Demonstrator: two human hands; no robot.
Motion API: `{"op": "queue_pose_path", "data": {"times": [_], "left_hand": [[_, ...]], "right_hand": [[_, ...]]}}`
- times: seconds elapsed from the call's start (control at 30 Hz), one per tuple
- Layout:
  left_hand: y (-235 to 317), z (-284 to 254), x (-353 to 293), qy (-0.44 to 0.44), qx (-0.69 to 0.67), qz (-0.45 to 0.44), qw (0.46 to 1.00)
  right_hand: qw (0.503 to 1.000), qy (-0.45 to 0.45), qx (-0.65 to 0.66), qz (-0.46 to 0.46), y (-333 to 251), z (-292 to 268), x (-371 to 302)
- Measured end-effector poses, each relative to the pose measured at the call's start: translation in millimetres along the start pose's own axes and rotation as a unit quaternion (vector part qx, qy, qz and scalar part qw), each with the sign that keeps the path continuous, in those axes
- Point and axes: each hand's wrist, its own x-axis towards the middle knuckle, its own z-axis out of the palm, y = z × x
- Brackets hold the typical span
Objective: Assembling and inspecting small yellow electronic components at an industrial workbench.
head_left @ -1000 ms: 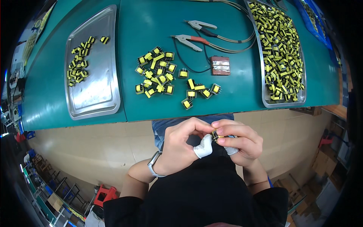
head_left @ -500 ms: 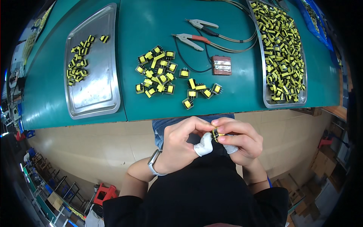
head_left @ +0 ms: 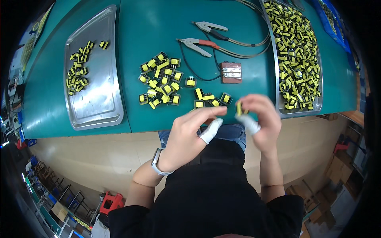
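Note:
My right hand, slightly blurred, pinches a small yellow-and-black transformer between thumb and fingers above the table's front edge. To its left, my left hand holds nothing; its fingers reach forward, apart from the thumb. Both thumbs wear white finger cots. Just beyond the hands lies a short row of similar transformers. A larger loose pile of them is farther left, and a single transformer lies beside that pile.
A metal tray at the left holds some transformers. Another tray at the right is heaped with them. Two clip leads and a brown block with metal strips lie on the green table. A red stool stands behind on the left.
My hands have parted and moved forward over the table edge. My right hand has carried the transformer away from the left hand, which has let go of it.

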Motion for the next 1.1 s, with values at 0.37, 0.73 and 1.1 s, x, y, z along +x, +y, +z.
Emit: {"op": "queue_pose_path", "data": {"times": [0.37,0.73,1.1], "left_hand": [[-21,22,32,0.041,0.368,0.144,0.918],[-23,22,37,0.036,0.309,0.158,0.937],[-14,12,25,0.100,0.082,0.159,0.979]], "right_hand": [[0.991,0.030,-0.130,0.022,31,-1,55],[0.988,0.011,-0.154,0.029,26,-4,61],[0.992,-0.014,-0.114,0.055,29,-8,66]]}}
